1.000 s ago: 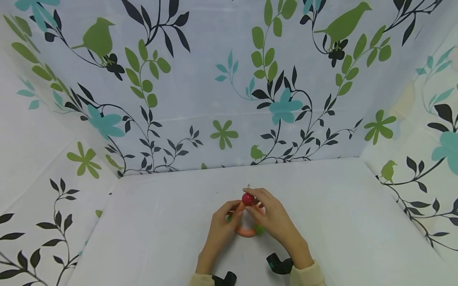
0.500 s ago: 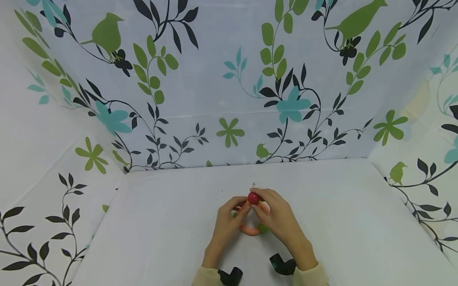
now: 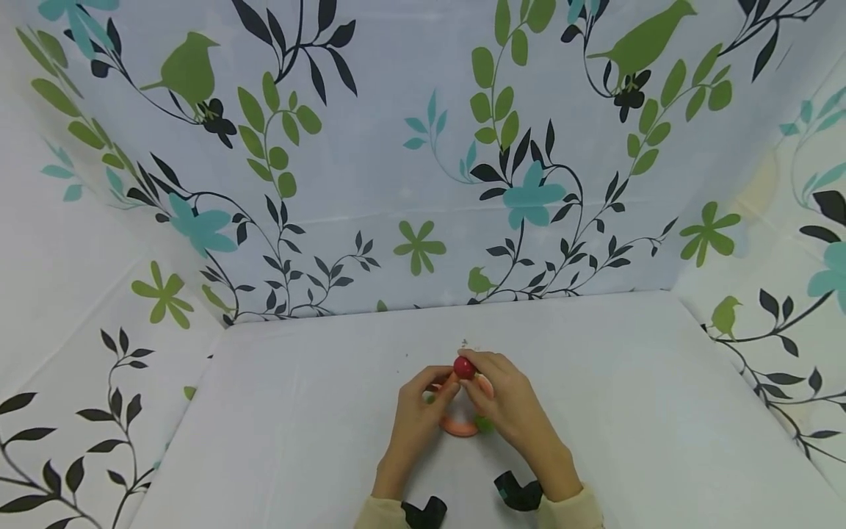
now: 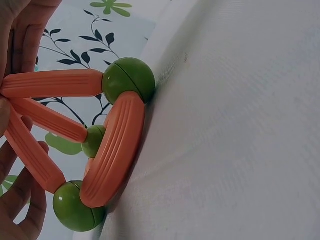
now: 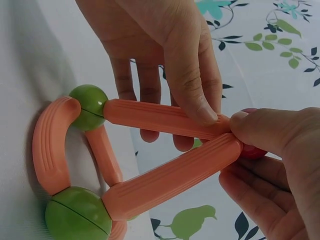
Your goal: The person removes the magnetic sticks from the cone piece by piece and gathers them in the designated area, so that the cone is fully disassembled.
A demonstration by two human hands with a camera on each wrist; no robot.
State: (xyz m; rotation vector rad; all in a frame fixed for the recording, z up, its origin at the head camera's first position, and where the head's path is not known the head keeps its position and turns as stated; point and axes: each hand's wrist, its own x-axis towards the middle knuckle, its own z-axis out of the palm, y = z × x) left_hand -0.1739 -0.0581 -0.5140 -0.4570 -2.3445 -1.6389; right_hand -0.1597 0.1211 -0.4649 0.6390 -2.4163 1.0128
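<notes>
A pyramid frame of toy building pieces stands on the white table between my hands. Straight orange sticks (image 4: 55, 84) rise from green balls (image 4: 127, 80) and meet at a red ball (image 3: 464, 367) on top. Curved orange sticks (image 4: 115, 150) link the green balls into a ring at the base. My left hand (image 3: 416, 419) pinches one straight stick close to its upper end, its thumb (image 5: 200, 107) lying along it. With thumb and fingers my right hand (image 3: 512, 397) pinches the red ball at the peak, partly hiding it in the right wrist view.
The white table (image 3: 317, 411) spreads around the frame. A cloth printed with birds and leaves (image 3: 370, 147) hangs behind and at both sides. Black wrist devices (image 3: 518, 491) sit by the cuffs of the pale yellow sleeves (image 3: 571, 507).
My left thumb and fingers have shifted up the stick, nearer to the red ball. My right hand keeps its pinch on the ball. The head view has swayed slightly.
</notes>
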